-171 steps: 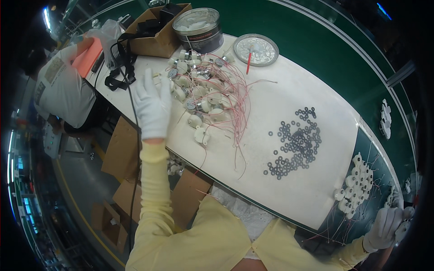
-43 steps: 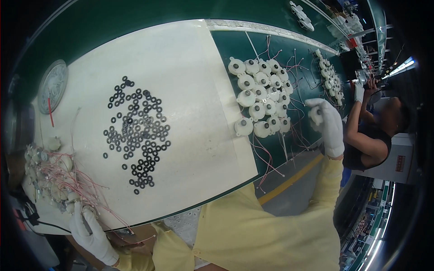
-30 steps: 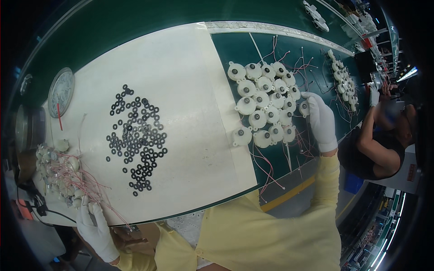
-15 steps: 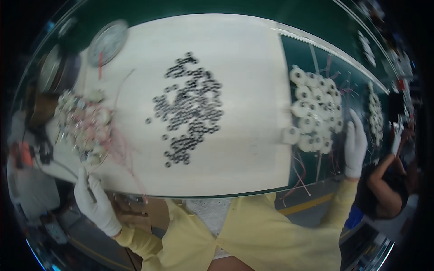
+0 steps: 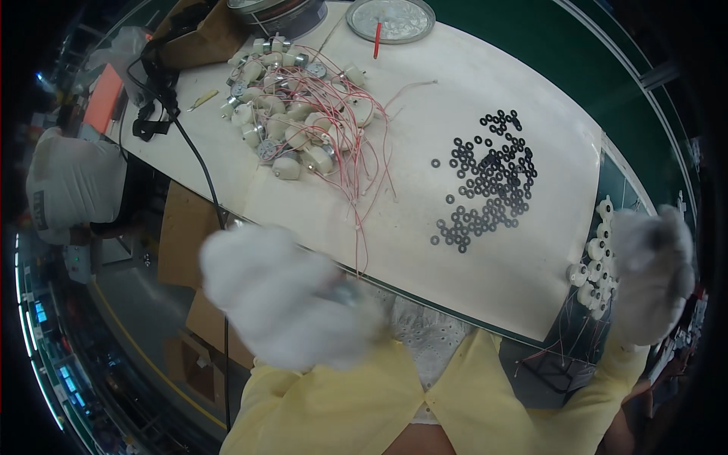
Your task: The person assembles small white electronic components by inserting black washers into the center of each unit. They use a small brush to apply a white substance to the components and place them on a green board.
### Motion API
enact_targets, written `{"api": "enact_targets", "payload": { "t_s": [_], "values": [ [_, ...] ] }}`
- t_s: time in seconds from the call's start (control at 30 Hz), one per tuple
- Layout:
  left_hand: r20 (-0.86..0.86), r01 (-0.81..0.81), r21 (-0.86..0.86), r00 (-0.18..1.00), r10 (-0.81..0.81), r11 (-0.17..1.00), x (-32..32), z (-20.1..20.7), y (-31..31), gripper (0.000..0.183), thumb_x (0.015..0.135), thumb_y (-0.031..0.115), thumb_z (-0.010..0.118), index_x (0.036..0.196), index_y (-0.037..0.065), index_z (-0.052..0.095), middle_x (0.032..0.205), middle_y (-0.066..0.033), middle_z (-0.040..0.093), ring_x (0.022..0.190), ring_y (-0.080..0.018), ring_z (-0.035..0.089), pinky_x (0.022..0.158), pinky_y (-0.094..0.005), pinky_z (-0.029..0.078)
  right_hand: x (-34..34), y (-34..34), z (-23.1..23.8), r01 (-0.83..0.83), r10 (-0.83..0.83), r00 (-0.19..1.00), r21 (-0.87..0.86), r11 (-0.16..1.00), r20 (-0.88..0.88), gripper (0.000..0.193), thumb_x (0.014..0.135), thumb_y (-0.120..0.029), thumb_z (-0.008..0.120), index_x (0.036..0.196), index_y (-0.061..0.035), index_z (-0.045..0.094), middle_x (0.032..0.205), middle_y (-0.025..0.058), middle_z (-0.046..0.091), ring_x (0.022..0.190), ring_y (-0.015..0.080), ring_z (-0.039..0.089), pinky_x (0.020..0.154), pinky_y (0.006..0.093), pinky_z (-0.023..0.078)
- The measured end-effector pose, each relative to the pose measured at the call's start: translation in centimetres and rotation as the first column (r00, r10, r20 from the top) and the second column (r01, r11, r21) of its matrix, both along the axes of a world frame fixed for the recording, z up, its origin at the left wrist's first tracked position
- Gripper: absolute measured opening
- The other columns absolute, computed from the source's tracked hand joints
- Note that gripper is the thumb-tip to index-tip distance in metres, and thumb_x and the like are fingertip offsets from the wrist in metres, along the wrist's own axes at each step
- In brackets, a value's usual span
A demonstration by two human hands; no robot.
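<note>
My left hand (image 5: 280, 296), in a white glove, is raised near the front edge of the white table and smeared by motion. Its fingers cannot be made out. Also gloved in white, my right hand (image 5: 652, 277) is up at the right side; it is blurred and its fingers are unclear. Nearest to it are white round parts with dark centres (image 5: 597, 262), set in rows with wires hanging down. Small black rings (image 5: 493, 182) lie scattered on the table's right half. A heap of small white-capped motors (image 5: 284, 125) with pink-red wires covers the left half.
A round metal lid (image 5: 390, 21) with a red stick and a large tin (image 5: 284, 15) stand at the back. A cardboard box (image 5: 199, 42), a yellow cutter (image 5: 202, 99) and a black cable (image 5: 193, 152) are at the left. A person in a white shirt (image 5: 76, 186) is beyond them.
The view has swung left, so the table's things appear further right. Both my hands have come up and look larger. My left hand has moved away from the motor heap.
</note>
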State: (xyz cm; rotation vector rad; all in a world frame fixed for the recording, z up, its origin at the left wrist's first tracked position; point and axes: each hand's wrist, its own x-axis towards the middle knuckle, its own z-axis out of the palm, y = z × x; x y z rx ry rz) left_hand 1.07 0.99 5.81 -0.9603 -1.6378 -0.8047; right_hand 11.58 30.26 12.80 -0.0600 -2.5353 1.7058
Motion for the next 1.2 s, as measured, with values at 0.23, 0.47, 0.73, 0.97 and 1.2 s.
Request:
{"api": "enact_targets", "payload": {
  "t_s": [0.23, 0.47, 0.73, 0.97, 1.2],
  "values": [
    [0.157, 0.082, 0.103, 0.983, -0.098, 0.991, 3.9, -2.1, 4.8, 0.007, 0.087, 0.031, 0.060, 0.084, 0.027, 0.064, 0.079, 0.0077, 0.054, 0.078, -0.0122, 0.053, 0.062, -0.0291, 0.037, -5.0, -10.1, -1.3, 0.264, 0.499, 0.673, -0.807, 0.528, 0.546, 0.053, 0.102, -0.043, 0.039, 0.129, 0.0006, 0.050, 0.101, 0.0099, 0.062, 0.081, 0.0163, 0.060, 0.073, 0.0274, 0.048],
    [0.323, -0.024, -0.019, 0.946, 0.029, 1.000, 1.6, -0.9, 3.4, 0.023, 0.075, 0.028, 0.069, 0.097, 0.022, 0.068, 0.082, 0.0052, 0.053, 0.092, -0.0191, 0.054, 0.076, -0.0336, 0.043, -2.8, -10.8, -6.9, 0.326, 0.497, 0.661, -0.812, 0.485, 0.562, 0.048, 0.103, -0.044, 0.033, 0.125, -0.0052, 0.052, 0.107, 0.0071, 0.062, 0.088, 0.0138, 0.061, 0.074, 0.0287, 0.051],
    [0.437, -0.174, -0.030, 0.883, 0.170, 0.984, -0.3, -1.2, 7.9, 0.018, 0.069, 0.018, 0.072, 0.086, 0.016, 0.068, 0.073, 0.0013, 0.050, 0.079, -0.0214, 0.055, 0.063, -0.0345, 0.043, -2.1, -12.6, -8.0, 0.386, 0.428, 0.823, -0.921, 0.058, 0.373, 0.036, 0.102, -0.036, 0.040, 0.124, -0.0096, 0.050, 0.113, 0.0055, 0.061, 0.100, 0.0170, 0.060, 0.081, 0.0318, 0.052],
    [0.346, -0.125, 0.124, 0.935, 0.075, 0.984, -2.6, -0.9, 11.9, 0.015, 0.068, 0.018, 0.071, 0.068, 0.011, 0.057, 0.063, -0.0036, 0.045, 0.068, -0.0228, 0.052, 0.054, -0.0350, 0.040, -2.2, -12.6, -7.5, 0.494, 0.118, 0.862, -0.869, 0.025, 0.493, 0.036, 0.101, -0.027, 0.046, 0.130, -0.0057, 0.047, 0.129, 0.0080, 0.057, 0.113, 0.0199, 0.059, 0.093, 0.0325, 0.052],
    [0.280, -0.180, 0.069, 0.948, 0.155, 0.981, -5.1, 3.2, 12.4, 0.011, 0.074, 0.015, 0.070, 0.076, 0.006, 0.064, 0.067, -0.0073, 0.055, 0.070, -0.0261, 0.057, 0.060, -0.0368, 0.045, -6.9, -10.4, -6.4, 0.144, 0.101, 0.982, -0.982, 0.118, 0.156, 0.043, 0.103, -0.035, 0.039, 0.133, -0.0046, 0.043, 0.129, 0.0099, 0.055, 0.115, 0.0236, 0.057, 0.096, 0.0375, 0.049]
  ]
}}
